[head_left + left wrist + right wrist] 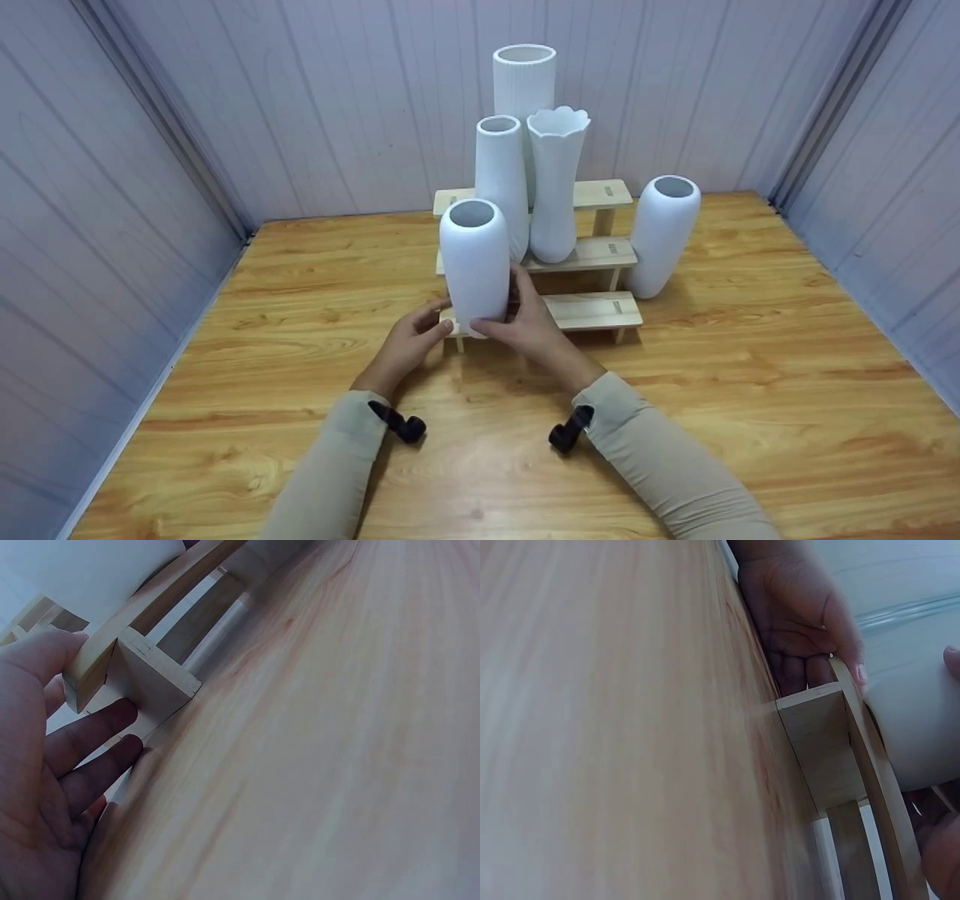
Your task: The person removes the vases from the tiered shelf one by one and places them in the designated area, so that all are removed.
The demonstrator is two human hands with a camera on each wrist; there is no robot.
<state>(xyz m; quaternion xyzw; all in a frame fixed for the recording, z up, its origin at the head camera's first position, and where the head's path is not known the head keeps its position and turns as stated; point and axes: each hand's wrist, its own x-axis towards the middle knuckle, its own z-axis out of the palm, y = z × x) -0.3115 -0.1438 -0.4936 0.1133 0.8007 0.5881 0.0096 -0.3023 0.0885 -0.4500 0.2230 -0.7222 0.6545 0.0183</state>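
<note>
My right hand (534,324) grips a smooth white vase (474,262) low on its body, thumb in front and fingers round its right side. The vase is upright, its base at the left end of the lowest step of a three-step wooden stand (592,309). At that step's left end my left hand (409,341) pinches the board, thumb by the top edge. In the left wrist view, the left fingers (97,735) reach below the board beside its leg. The right wrist view catches only part of the right hand (943,855), at the edge.
On the middle step stand a slim white vase (499,169) and a scallop-rimmed vase (555,187). A tall ribbed vase (523,82) rises behind them at the top step. Another smooth vase (664,236) stands on the wooden table (300,300) right of the stand. Panelled walls (337,97) enclose the table.
</note>
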